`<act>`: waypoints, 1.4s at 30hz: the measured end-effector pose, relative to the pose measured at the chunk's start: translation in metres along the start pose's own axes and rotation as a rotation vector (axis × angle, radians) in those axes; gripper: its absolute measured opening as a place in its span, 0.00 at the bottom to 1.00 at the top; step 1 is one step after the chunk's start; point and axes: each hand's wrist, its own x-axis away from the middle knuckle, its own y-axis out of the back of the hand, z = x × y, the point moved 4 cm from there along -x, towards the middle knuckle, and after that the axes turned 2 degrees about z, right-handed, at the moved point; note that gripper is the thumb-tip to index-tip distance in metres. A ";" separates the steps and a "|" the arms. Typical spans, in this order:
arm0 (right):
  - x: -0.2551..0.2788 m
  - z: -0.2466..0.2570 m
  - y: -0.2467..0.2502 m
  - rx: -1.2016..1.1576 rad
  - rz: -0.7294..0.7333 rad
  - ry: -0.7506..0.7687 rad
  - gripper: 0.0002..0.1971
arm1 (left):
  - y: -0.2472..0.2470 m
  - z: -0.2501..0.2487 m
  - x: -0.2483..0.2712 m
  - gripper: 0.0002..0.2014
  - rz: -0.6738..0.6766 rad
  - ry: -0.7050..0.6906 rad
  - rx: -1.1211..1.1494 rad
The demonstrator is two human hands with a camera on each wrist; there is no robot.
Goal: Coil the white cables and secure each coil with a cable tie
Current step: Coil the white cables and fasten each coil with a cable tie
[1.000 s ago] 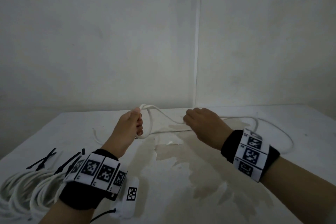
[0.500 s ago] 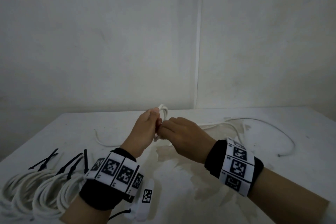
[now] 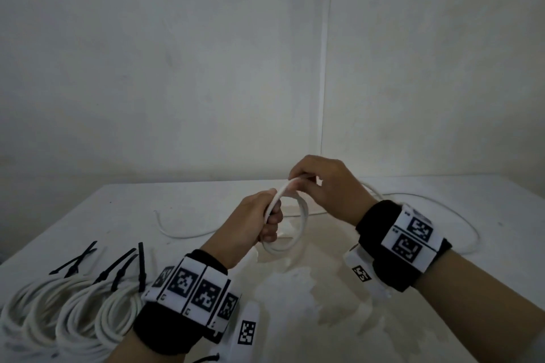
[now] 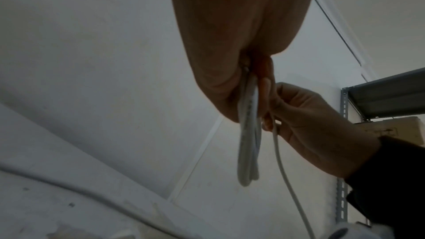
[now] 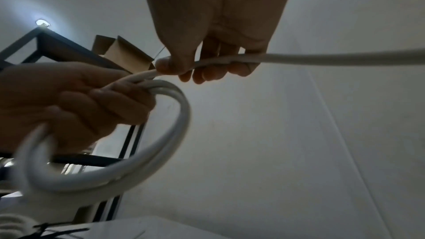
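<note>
My left hand (image 3: 265, 221) grips a small coil of white cable (image 3: 298, 233) held above the table; the loops hang below its fist, as the left wrist view (image 4: 249, 134) and right wrist view (image 5: 161, 134) show. Just up and right, my right hand (image 3: 309, 183) pinches the running strand (image 5: 322, 59) between thumb and fingers, close to the left fist. The cable's loose tail (image 3: 460, 215) trails across the table to the right; another end (image 3: 182, 233) lies left of the hands. Several tied white coils (image 3: 67, 312) with black cable ties (image 3: 121, 268) lie at the near left.
The white table (image 3: 383, 318) has peeled, stained patches in the middle. Walls meet in a corner (image 3: 326, 97) close behind. A metal shelf (image 4: 386, 101) with a cardboard box (image 5: 124, 52) shows in the wrist views.
Both hands have risen off the table and drawn together. The cable has gone from one loose loop to a tighter coil in my left fist, and the tail on the right has shortened.
</note>
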 end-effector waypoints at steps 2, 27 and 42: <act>0.000 -0.009 0.005 -0.018 -0.007 -0.060 0.09 | -0.001 0.002 0.003 0.20 0.003 0.023 0.028; 0.047 -0.048 -0.010 0.033 0.121 -0.443 0.12 | 0.078 -0.023 -0.005 0.18 -0.462 -0.289 0.606; 0.060 0.040 -0.039 0.724 0.096 0.362 0.11 | 0.051 -0.017 -0.013 0.16 -0.477 -0.217 0.154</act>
